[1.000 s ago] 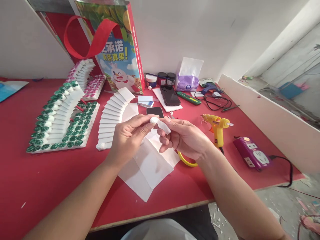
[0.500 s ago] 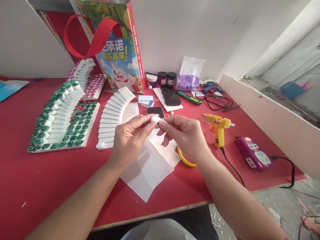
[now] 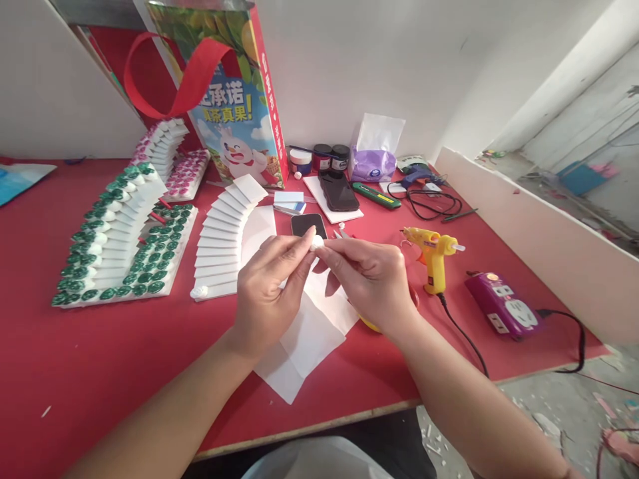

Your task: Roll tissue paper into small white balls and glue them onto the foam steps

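Observation:
Between my fingertips is a small white paper rosette (image 3: 316, 242), partly covered by them. My left hand (image 3: 269, 286) pinches it from the left with thumb and forefinger. From the other side, the fingers of my right hand (image 3: 374, 279) close on it too. Beneath both hands lie thin white paper sheets (image 3: 314, 339). Left of them, a curved fan of white strips (image 3: 219, 249) carries one similar white rosette (image 3: 199, 292) at its near end. A yellow ring-shaped thing (image 3: 370, 324) and scissor-like blades (image 3: 341, 234) show partly around my right hand.
A yellow glue gun (image 3: 435, 256) and purple power strip (image 3: 504, 306) stand on the right. Green-and-white rosette pieces (image 3: 120, 246) occupy the left. Behind are a carton bag (image 3: 239, 113), paint jars (image 3: 322, 158), tissues (image 3: 373, 165), a phone (image 3: 338, 191) and a green cutter (image 3: 377, 195).
My hands have turned slightly around the white rosette, and the left thumb now points more upward. The right hand has lowered over the yellow ring. The view has shifted a little.

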A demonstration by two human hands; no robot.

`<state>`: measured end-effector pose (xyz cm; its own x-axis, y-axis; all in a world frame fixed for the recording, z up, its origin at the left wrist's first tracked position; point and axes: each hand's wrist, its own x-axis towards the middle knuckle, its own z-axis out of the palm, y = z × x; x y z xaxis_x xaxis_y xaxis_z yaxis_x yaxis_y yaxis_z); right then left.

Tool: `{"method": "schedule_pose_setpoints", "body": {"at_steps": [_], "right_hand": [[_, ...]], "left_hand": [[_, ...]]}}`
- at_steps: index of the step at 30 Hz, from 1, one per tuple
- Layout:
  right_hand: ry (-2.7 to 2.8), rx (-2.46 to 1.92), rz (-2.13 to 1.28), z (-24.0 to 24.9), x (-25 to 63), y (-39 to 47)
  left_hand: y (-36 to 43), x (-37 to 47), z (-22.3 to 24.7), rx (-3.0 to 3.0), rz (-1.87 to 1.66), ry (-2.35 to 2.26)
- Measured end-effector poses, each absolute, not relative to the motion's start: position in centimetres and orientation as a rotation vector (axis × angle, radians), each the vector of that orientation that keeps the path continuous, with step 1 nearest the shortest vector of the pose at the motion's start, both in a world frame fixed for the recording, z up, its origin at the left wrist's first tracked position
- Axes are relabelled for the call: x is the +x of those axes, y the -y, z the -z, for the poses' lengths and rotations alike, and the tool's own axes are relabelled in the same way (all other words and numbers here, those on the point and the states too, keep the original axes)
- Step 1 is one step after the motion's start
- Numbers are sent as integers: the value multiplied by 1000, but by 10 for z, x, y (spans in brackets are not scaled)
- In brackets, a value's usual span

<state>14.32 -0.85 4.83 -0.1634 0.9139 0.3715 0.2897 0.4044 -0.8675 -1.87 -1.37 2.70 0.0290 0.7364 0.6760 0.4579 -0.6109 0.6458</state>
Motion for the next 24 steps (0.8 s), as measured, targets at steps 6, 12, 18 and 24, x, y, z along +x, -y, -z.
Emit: {"method": "schedule_pose_setpoints", "body": {"at_steps": [6,12,18,24], "right_hand": [[1750,-961,-948,-50,153,2],[1776,-1002,-966,-48,150,0],[1443,-1036,-1448,-52,149,-5],[1082,-944,-1817,-52,152,-12]], "left_hand": [[7,-34,-39,1577,-1319,-1140],[2,-42,-43,1626,-1191,-1066],[0,-40,-36,1502,-1240,-1090],[0,-38,-32,1513,-1228,-1083]]}}
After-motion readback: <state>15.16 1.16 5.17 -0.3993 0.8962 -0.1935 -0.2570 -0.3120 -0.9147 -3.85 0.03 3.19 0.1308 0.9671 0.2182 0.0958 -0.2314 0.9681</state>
